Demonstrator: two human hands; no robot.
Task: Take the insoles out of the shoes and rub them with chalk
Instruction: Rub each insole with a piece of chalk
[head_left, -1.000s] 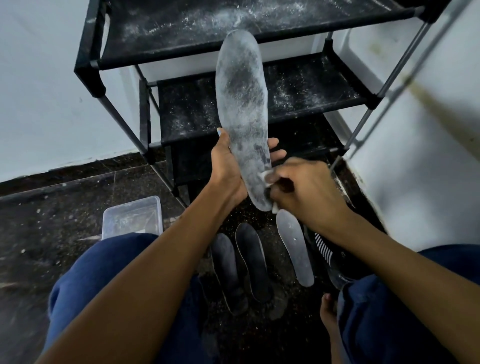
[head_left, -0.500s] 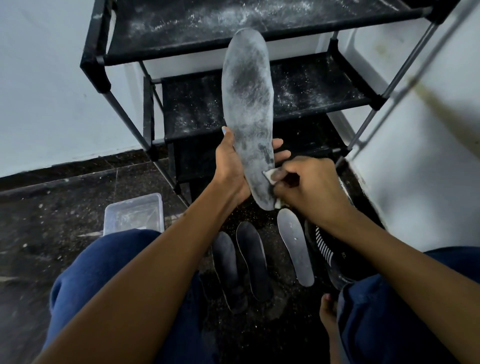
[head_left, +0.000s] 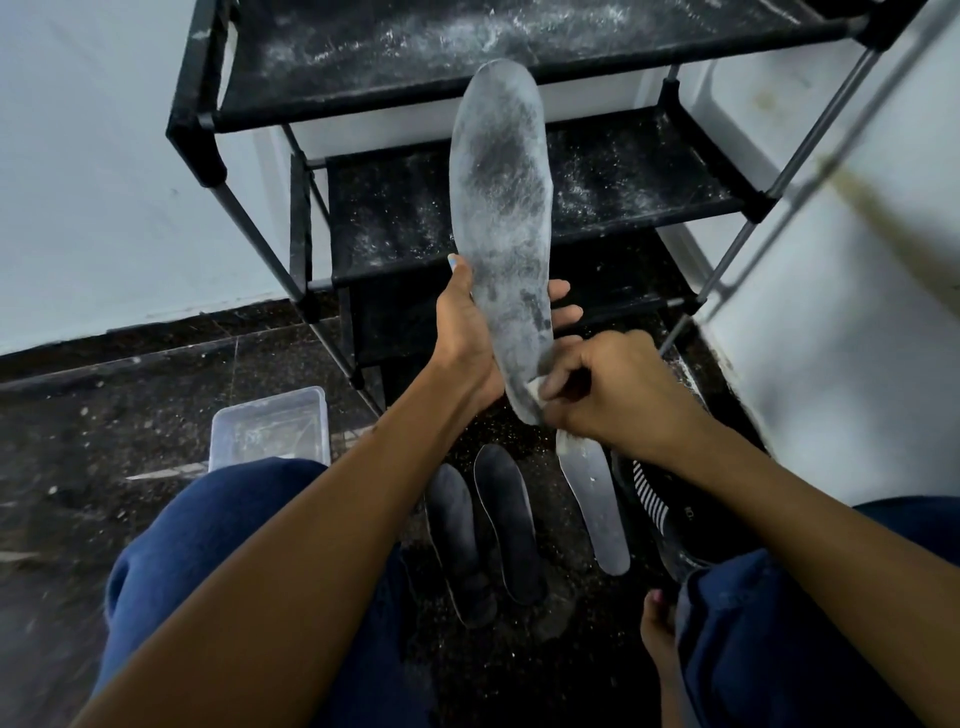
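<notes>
A clear rectangular plastic container (head_left: 270, 434) is seen on the dark speckled floor (head_left: 78, 441) at the near left, beside a knee clad in blue trousers (head_left: 208, 525). Behind it, a black tiered shoe rack dusted with white powder (head_left: 395, 208) is set against the pale wall. At centre, a long grey chalk-whitened insole (head_left: 501, 208) is held upright in front of the rack; its lower part is gripped by the left hand (head_left: 467, 332), the thumb being laid on the left edge and the fingers wrapped behind to the right edge. Below, two dark insoles (head_left: 483, 535) are laid side by side on the floor. To the right, a small white piece of chalk (head_left: 535, 387) is pinched in the curled fingers of the right hand (head_left: 613, 387) and pressed against the heel end of the held insole. Beneath that hand, a pale whitened insole (head_left: 592, 504) is laid on the floor, just beside a black shoe with white stripes (head_left: 660, 514).
</notes>
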